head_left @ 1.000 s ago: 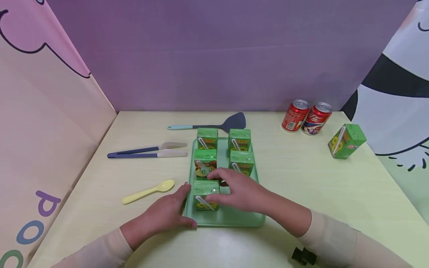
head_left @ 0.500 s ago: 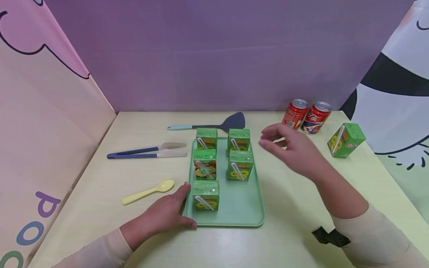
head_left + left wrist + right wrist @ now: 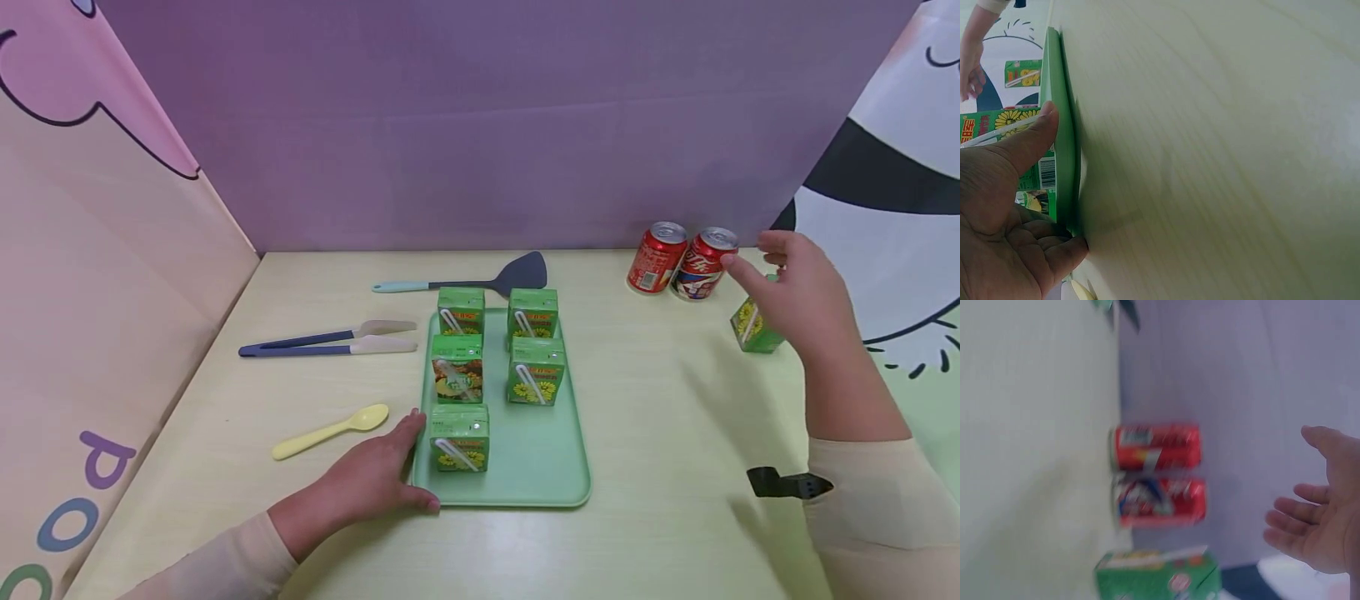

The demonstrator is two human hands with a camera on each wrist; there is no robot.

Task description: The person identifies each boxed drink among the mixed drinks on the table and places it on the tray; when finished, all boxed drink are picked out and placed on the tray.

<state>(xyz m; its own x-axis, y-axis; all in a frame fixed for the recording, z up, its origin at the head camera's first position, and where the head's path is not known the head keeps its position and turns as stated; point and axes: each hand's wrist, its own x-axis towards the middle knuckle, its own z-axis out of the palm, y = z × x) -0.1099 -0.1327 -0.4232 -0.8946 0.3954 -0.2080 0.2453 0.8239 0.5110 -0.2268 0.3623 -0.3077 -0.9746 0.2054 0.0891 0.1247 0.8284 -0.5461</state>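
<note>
My left hand (image 3: 375, 473) holds the near left corner of a green tray (image 3: 536, 487). In the left wrist view the thumb (image 3: 1044, 128) lies against the tray's rim and the curled fingers touch its side. Several green drink cartons stand on the tray in two columns, among them the nearest carton (image 3: 459, 442) and a right-hand carton (image 3: 536, 379), straws attached. My right hand (image 3: 802, 287) hovers with fingers apart above another green drink carton (image 3: 750, 325) at the far right, partly hiding it. That carton (image 3: 1160, 578) appears blurred in the right wrist view; nothing is in the hand.
Two red soda cans, a left can (image 3: 657, 258) and a right can (image 3: 703, 263), stand beside the far right carton. A dark spatula (image 3: 521, 273) lies behind the tray. Left of it are tongs (image 3: 322, 342) and a yellow spoon (image 3: 333, 429). Walls rise behind and at both sides.
My right hand has left the tray's cartons and swept right, past the cans, to the far right carton. The left hand has stayed at the tray's corner.
</note>
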